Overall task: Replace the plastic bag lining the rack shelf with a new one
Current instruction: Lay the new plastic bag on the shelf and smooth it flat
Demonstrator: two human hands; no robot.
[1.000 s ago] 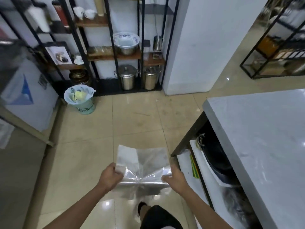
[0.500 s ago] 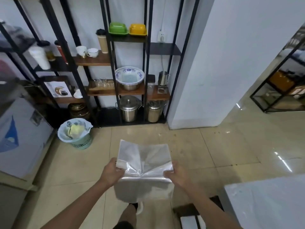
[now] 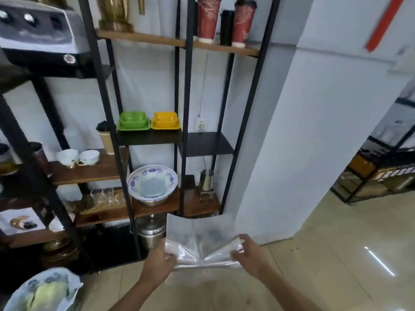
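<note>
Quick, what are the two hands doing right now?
Left hand: closed on the left edge of the plastic bag.
Right hand: closed on the bag's right edge.

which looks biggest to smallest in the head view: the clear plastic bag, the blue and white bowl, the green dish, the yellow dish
1. clear plastic bag, though it is nearest the camera
2. blue and white bowl
3. green dish and yellow dish look about alike

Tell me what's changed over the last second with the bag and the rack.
The view swung off the grey counter and closed in on the black rack, whose upper shelves now show. The lined bin slid to the lower left corner. Unchanged: left hand and right hand grip the clear plastic bag by its two sides, spread open.
</note>
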